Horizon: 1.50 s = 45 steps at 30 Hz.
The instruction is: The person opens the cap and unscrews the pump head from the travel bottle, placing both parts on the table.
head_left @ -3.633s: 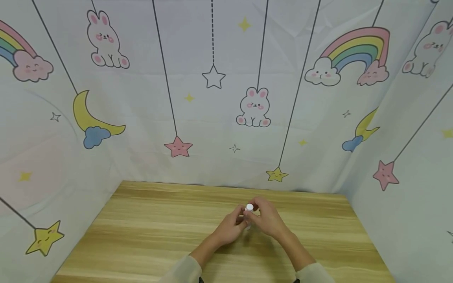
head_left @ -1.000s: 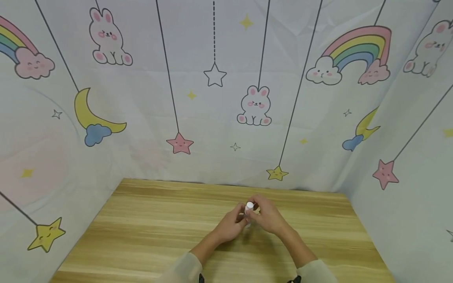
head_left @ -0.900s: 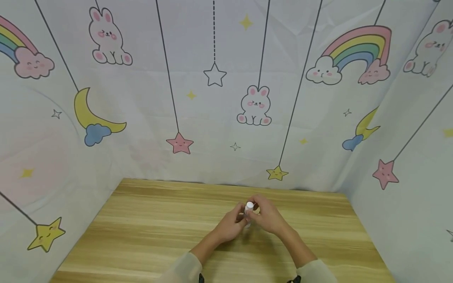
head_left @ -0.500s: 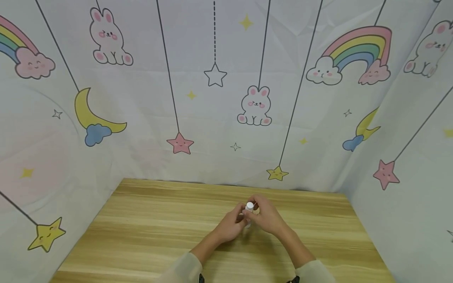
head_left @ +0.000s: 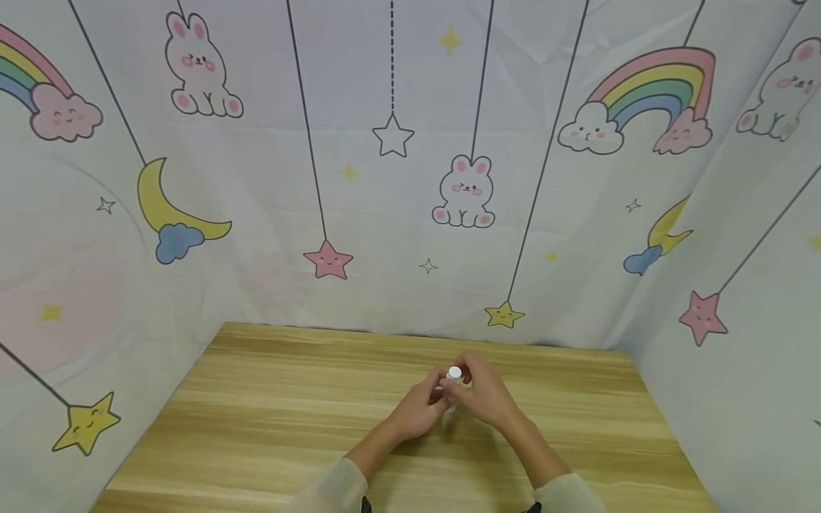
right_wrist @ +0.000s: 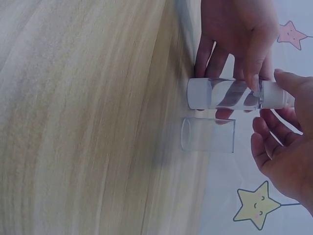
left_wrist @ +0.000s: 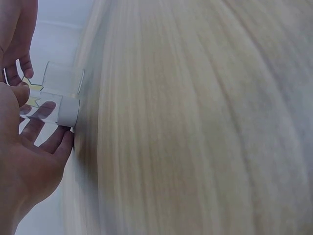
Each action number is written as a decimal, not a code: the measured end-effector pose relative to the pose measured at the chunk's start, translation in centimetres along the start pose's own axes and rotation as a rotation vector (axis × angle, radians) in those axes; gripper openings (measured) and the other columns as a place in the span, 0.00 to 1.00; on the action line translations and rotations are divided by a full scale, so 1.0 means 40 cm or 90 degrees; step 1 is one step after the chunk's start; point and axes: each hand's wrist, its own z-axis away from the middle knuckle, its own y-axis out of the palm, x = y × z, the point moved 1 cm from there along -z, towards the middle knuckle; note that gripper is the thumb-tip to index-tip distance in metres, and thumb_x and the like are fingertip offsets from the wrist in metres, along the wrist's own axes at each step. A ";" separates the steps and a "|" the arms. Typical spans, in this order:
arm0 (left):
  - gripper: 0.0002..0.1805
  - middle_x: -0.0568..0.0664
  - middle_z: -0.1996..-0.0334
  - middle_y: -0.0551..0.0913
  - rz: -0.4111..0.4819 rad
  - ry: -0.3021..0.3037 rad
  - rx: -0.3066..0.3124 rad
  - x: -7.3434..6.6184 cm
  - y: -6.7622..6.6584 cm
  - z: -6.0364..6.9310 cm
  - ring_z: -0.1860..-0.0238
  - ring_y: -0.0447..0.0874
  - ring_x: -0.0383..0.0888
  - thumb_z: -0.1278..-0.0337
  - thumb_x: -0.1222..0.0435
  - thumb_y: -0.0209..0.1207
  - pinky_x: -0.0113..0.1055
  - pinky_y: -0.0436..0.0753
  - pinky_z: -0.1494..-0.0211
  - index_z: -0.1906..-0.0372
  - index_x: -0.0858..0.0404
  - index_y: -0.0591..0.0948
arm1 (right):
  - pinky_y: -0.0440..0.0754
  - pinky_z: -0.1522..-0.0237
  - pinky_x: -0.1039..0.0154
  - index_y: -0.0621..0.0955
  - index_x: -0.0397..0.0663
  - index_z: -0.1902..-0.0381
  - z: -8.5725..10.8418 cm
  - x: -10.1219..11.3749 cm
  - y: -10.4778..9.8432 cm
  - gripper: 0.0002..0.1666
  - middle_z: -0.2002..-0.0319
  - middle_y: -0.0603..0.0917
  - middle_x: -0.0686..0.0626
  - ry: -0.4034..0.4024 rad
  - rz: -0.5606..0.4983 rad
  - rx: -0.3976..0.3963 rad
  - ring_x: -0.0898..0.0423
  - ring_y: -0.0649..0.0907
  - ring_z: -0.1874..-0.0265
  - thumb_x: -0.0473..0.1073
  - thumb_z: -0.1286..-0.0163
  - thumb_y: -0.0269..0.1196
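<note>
A small clear pump bottle [right_wrist: 230, 94] with a white base and white top stands upright on the table, seen sideways in both wrist views. My left hand [head_left: 413, 411] holds its body, thumb on the near side and fingers behind, as the right wrist view shows. My right hand [head_left: 489, 394] pinches the white top [head_left: 455, 372] between thumb and fingers. Close beside the bottle, apart from it, stands a clear cap [right_wrist: 208, 135]. In the head view the hands hide most of the bottle's body.
The wood-grain table [head_left: 288, 399] extends around both hands. Pale fabric curtains [head_left: 385, 299] printed with stars, rabbits and rainbows rise at the back and both sides.
My right thumb and fingers have shifted round the white top, the thumb now reaching further left across it. The left hand and the bottle stay in place; the head view has shifted slightly.
</note>
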 end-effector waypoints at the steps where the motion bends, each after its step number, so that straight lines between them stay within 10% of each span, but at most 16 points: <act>1: 0.09 0.47 0.35 0.80 -0.001 -0.001 0.000 -0.001 0.000 0.000 0.33 0.82 0.53 0.16 0.61 0.52 0.49 0.82 0.35 0.40 0.50 0.73 | 0.76 0.61 0.61 0.80 0.51 0.56 0.001 0.000 0.000 0.13 0.62 0.77 0.56 -0.003 -0.003 -0.001 0.53 0.77 0.62 0.46 0.28 0.74; 45: 0.09 0.53 0.33 0.79 0.006 -0.004 0.005 -0.001 0.003 -0.003 0.33 0.82 0.55 0.15 0.57 0.51 0.50 0.82 0.34 0.40 0.51 0.72 | 0.80 0.55 0.59 0.81 0.50 0.54 -0.007 -0.006 -0.012 0.09 0.59 0.79 0.57 -0.020 0.010 0.045 0.57 0.79 0.56 0.41 0.26 0.72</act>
